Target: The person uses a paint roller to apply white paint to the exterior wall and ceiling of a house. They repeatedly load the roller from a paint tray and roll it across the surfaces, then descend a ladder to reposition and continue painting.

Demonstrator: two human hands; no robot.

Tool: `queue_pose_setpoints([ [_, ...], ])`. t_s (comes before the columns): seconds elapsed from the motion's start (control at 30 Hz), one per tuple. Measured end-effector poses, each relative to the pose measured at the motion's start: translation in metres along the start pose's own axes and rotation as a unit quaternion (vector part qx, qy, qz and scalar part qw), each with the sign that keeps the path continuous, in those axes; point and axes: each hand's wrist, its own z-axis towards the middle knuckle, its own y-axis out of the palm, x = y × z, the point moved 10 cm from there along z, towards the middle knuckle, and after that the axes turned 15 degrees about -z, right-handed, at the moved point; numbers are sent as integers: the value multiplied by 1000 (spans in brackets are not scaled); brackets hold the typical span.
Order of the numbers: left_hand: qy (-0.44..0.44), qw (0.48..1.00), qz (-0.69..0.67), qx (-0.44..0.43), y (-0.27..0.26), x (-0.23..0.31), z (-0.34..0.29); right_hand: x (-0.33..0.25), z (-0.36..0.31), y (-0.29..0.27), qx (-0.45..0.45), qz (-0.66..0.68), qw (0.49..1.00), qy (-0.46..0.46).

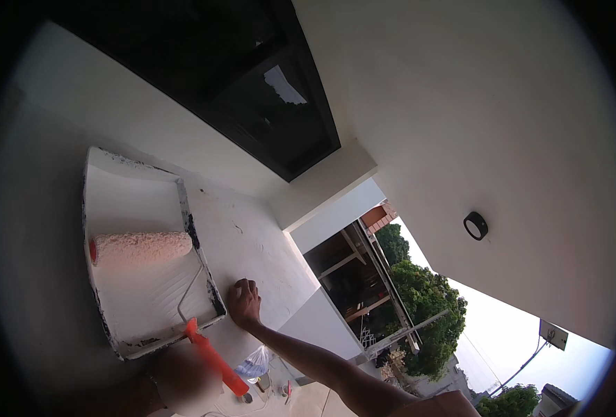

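The roller sleeve (143, 247) has a thick, rough nap, its tufts clotted into matt nubs, while I'd call the orange-red roller handle (215, 360) smooth plastic with a soft sheen. The bent wire frame (190, 285) looks like metal. White paint coats the paint tray (134, 198), smooth in places, streaked in others, its edges scuffed black. The plastic bag (254, 364) is thin, crinkled film; the dark window pane (204, 62), glossy, reflective glass.

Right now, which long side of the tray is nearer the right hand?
The right side in view, beside the bent wire; the left side flanks the roller's red end.
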Motion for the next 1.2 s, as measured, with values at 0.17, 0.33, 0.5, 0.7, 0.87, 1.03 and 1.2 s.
queue_pose_setpoints([
  [0.17,0,1000,1,-8,4,2,-3,1,1,2,6,-12,1000,-17],
  [0.33,-2,1000,-2,-5,1,1,-7,-1,1,2,7,-18,1000,-18],
  [0.5,5,1000,2,-10,0,1,-4,0,2,1,5,-5,1000,-9],
  [0.7,-1,1000,2,-29,5,-6,2,4,2,3,8,12,1000,-5],
  [0.87,-13,999,5,-38,6,-13,5,2,3,3,11,14,1000,-8],
  [1.03,-6,999,15,-30,5,-12,5,2,1,1,20,23,999,-29],
  [1.2,3,1000,13,-16,3,-12,5,2,0,1,33,29,997,-63],
])
